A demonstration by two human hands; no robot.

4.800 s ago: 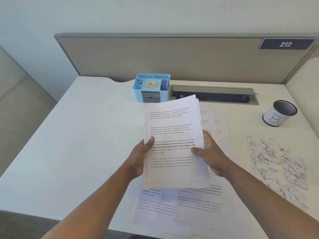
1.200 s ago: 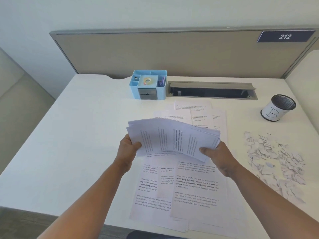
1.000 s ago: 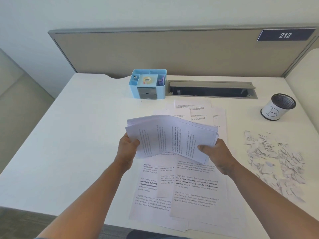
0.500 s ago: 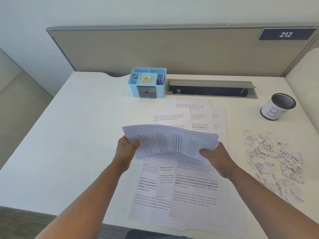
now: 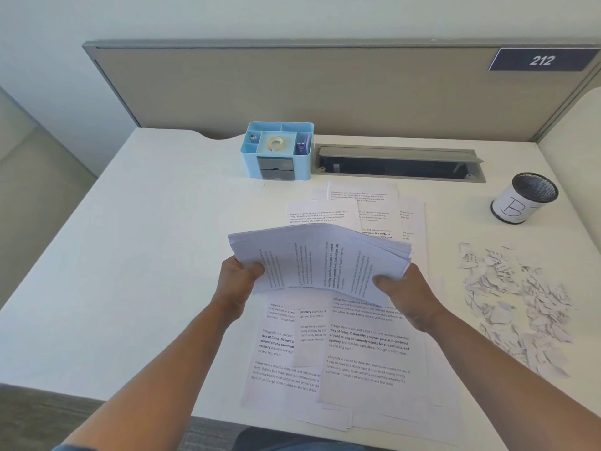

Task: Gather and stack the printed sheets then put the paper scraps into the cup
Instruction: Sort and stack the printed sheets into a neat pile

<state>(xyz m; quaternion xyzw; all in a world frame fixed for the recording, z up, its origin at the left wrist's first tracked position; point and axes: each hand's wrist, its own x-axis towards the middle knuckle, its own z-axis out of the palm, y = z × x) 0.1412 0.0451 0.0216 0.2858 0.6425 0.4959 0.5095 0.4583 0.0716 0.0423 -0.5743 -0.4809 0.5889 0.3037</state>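
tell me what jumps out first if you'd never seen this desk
A thick bundle of printed sheets held above the middle of the desk, the left hand gripping one end and the right hand the other. Under it more loose sheets lie spread and overlapping. To the right sits a heap of paper scraps, with a mesh cup marked B behind it.
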